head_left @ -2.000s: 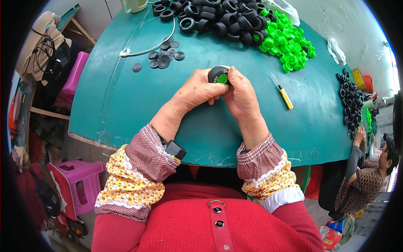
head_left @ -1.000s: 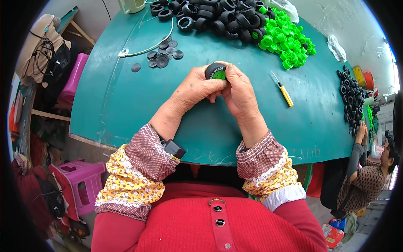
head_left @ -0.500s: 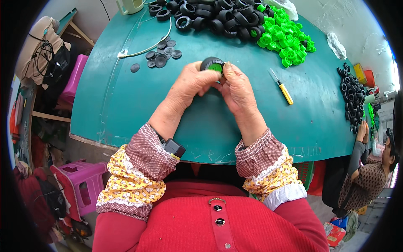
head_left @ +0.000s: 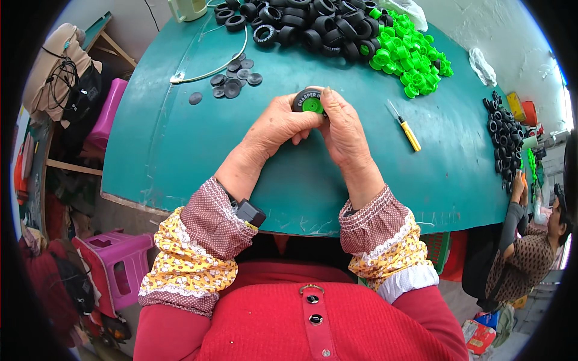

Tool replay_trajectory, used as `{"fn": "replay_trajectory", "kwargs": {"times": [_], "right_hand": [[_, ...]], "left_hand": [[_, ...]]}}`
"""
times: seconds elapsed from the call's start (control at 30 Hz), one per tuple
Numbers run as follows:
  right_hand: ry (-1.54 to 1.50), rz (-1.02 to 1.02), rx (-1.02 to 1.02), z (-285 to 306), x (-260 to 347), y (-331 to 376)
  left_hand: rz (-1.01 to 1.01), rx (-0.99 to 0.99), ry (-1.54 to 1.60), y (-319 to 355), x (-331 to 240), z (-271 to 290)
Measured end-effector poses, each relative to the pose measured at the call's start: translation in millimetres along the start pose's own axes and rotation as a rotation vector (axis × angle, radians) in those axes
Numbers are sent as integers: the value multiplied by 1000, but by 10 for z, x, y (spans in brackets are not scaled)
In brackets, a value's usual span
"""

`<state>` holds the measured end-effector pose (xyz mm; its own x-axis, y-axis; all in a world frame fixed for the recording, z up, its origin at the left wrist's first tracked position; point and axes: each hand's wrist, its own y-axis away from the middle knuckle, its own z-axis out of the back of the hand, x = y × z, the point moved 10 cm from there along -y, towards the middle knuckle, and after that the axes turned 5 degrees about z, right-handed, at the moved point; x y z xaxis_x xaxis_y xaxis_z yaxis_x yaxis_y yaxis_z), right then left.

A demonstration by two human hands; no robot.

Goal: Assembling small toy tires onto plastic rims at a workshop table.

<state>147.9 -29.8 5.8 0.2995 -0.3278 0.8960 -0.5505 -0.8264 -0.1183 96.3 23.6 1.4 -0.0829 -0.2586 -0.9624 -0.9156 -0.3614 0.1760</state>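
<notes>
Between both hands, above the green tabletop, is a small black toy wheel with pale lettering on its tyre and a bright green hub in its centre. My left hand grips its left side, thumb pressed against the hub. My right hand is closed on the right edge, thumb up along the tyre. The fingers behind the wheel are mostly hidden. Right of my hands lies a screwdriver-like tool with a yellow handle and a thin metal shaft. Several flat black discs are scattered to the left.
Black tyres are heaped at the table's far side, beside a pile of green hubs. A pale curved cord lies near the discs. At right, a co-worker sits by more tyres. A pink stool stands lower left.
The wheel has turned in my fingers, so more of its face and green hub shows. My left thumb has shifted lower on it; both hands keep their hold.
</notes>
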Motion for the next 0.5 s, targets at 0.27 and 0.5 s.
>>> {"fn": "replay_trajectory", "kwargs": {"times": [0.27,0.5], "right_hand": [[-38,-68,-64,50,-25,38],[-112,-140,-78,163,-123,30]], "left_hand": [[2,34,-135,14,2,-112],[-2,48,-133,55,-7,-172]]}}
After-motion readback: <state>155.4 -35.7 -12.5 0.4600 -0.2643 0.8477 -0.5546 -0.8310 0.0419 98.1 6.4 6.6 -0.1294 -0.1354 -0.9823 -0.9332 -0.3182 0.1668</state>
